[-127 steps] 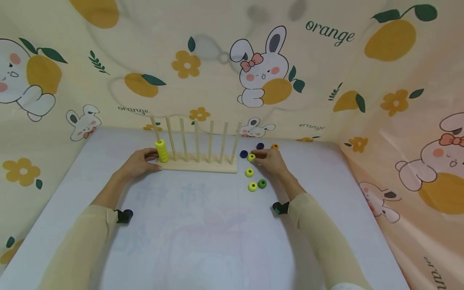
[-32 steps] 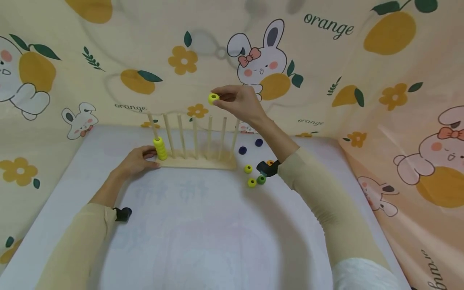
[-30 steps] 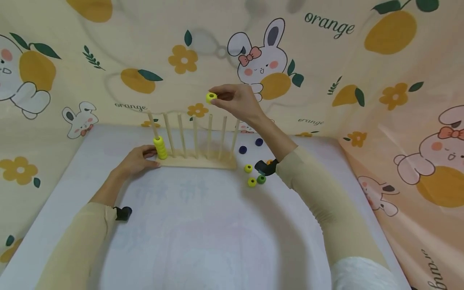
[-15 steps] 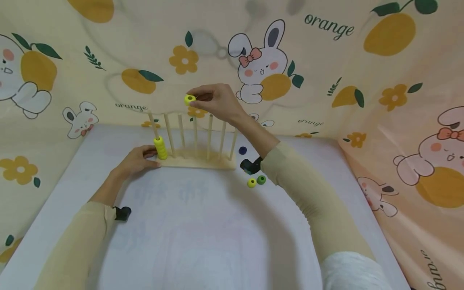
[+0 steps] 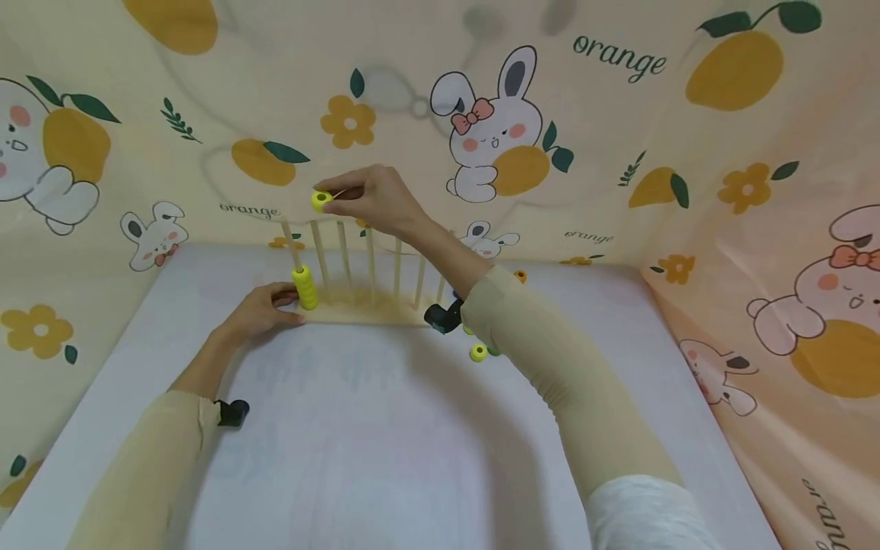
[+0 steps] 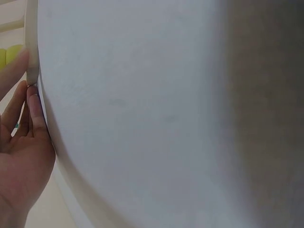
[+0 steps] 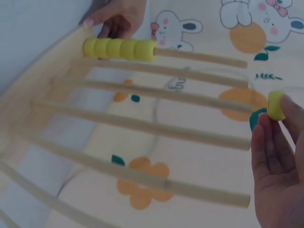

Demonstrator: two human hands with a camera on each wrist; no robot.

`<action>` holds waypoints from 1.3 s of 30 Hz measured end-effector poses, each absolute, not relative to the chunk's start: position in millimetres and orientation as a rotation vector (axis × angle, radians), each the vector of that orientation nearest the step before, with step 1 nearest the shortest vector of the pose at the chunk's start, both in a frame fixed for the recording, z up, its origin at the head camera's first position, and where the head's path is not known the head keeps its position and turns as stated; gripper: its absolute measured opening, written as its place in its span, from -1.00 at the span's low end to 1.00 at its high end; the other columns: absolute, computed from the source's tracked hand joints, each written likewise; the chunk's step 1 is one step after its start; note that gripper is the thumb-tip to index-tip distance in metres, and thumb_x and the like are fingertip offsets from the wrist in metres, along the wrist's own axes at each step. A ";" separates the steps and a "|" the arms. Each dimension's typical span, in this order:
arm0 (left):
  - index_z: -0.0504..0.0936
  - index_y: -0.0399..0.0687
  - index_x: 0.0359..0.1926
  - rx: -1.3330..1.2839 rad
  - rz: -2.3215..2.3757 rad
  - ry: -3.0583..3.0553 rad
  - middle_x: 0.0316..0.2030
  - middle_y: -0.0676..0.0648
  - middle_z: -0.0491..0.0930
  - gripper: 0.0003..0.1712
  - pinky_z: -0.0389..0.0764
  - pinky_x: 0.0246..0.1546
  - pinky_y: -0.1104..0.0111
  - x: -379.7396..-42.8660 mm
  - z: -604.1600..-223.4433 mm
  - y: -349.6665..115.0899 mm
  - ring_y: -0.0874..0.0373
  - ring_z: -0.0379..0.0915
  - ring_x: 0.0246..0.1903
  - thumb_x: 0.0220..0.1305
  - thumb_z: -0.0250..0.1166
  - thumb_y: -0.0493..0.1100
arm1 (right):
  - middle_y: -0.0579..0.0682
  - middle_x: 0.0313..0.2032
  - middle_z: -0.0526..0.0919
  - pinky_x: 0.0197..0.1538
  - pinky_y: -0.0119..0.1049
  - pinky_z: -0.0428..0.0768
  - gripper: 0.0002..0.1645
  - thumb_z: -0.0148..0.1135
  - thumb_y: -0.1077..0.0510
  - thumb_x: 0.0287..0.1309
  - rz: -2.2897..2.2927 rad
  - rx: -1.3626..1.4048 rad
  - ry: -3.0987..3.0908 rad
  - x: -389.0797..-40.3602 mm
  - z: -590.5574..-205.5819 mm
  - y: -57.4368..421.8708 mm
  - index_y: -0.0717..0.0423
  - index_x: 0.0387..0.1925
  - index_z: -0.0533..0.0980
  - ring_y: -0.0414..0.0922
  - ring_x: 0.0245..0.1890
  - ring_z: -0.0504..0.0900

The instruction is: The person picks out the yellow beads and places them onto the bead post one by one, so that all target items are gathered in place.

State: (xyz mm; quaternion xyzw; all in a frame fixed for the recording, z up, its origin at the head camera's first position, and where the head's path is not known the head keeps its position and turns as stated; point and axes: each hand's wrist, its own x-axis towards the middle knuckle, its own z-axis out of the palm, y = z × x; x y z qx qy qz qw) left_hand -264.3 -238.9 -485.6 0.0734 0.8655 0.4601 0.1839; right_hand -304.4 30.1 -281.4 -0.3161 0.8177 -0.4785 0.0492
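A wooden peg rack (image 5: 364, 315) with a row of upright pegs stands at the back of the table. Several yellow beads (image 5: 305, 290) are stacked on its leftmost peg, whose upper part is bare. My left hand (image 5: 257, 312) grips the left end of the base, thumb at the front corner, fingers behind. In the head view, my right hand (image 5: 385, 200) pinches one yellow bead (image 5: 320, 205) between thumb and fingertips, above the rack's left pegs. From the right wrist, this bead (image 7: 274, 105) shows just beyond the peg tips, apart from them.
Right of the rack lie loose beads: a yellow one (image 5: 478, 354), a green one (image 5: 493, 351) partly behind the right sleeve, and an orange one (image 5: 520, 276) farther back. The right forearm covers others. A printed cloth (image 5: 412, 46) rises behind the table.
My right hand picked up a yellow bead from the loose group, lifted it and carried it left across the tops of the pegs. My left hand stayed at the rack's end.
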 end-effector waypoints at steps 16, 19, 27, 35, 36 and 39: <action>0.15 -0.41 0.44 0.205 1.303 2.432 0.38 -0.37 0.28 -0.05 0.21 0.43 0.00 -263.1 -485.3 -241.0 -0.22 0.22 0.37 0.19 0.46 -0.19 | -0.19 -0.13 0.75 -0.15 -0.50 0.62 -0.59 0.41 0.02 0.18 -1.263 -0.966 2.523 -311.0 -283.6 -3.9 0.01 0.06 0.68 -0.34 -0.18 0.68; 0.14 -0.41 0.45 0.211 1.308 2.422 0.38 -0.37 0.28 -0.05 0.21 0.43 -0.01 -262.6 -484.7 -240.3 -0.22 0.22 0.37 0.19 0.46 -0.19 | -0.17 -0.10 0.75 -0.07 -0.55 0.60 -0.59 0.41 0.03 0.17 -1.257 -0.970 2.515 -311.6 -285.1 -8.1 0.03 0.06 0.67 -0.39 -0.15 0.66; 0.15 -0.40 0.45 0.222 1.325 2.421 0.38 -0.37 0.28 -0.07 0.23 0.42 0.02 -263.9 -483.4 -237.8 -0.21 0.22 0.38 0.19 0.45 -0.22 | -0.18 -0.08 0.75 -0.08 -0.55 0.61 -0.60 0.39 0.03 0.20 -1.219 -0.961 2.489 -313.4 -285.3 -15.0 0.02 0.06 0.67 -0.38 -0.15 0.67; 0.15 -0.42 0.44 0.216 1.300 2.436 0.38 -0.38 0.28 -0.07 0.19 0.43 -0.01 -262.9 -481.0 -238.1 -0.24 0.20 0.38 0.20 0.45 -0.20 | -0.21 -0.08 0.75 -0.07 -0.56 0.60 -0.61 0.39 -0.02 0.20 -1.146 -0.961 2.498 -313.9 -285.6 -21.1 -0.04 0.05 0.68 -0.38 -0.12 0.67; 0.15 -0.42 0.44 0.216 1.300 2.434 0.38 -0.38 0.28 -0.07 0.19 0.43 -0.01 -263.0 -481.5 -238.2 -0.24 0.20 0.38 0.20 0.45 -0.19 | -0.21 -0.09 0.75 -0.07 -0.56 0.60 -0.61 0.39 -0.02 0.19 -1.133 -0.954 2.501 -313.6 -286.0 -21.3 -0.04 0.05 0.68 -0.38 -0.13 0.67; 0.15 -0.42 0.44 0.218 1.303 2.426 0.38 -0.38 0.27 -0.06 0.19 0.43 -0.01 -263.1 -482.5 -238.4 -0.24 0.20 0.38 0.20 0.46 -0.18 | -0.21 -0.11 0.76 -0.08 -0.57 0.59 -0.61 0.39 -0.01 0.20 -1.092 -0.938 2.502 -312.9 -286.9 -22.3 -0.03 0.06 0.68 -0.39 -0.14 0.67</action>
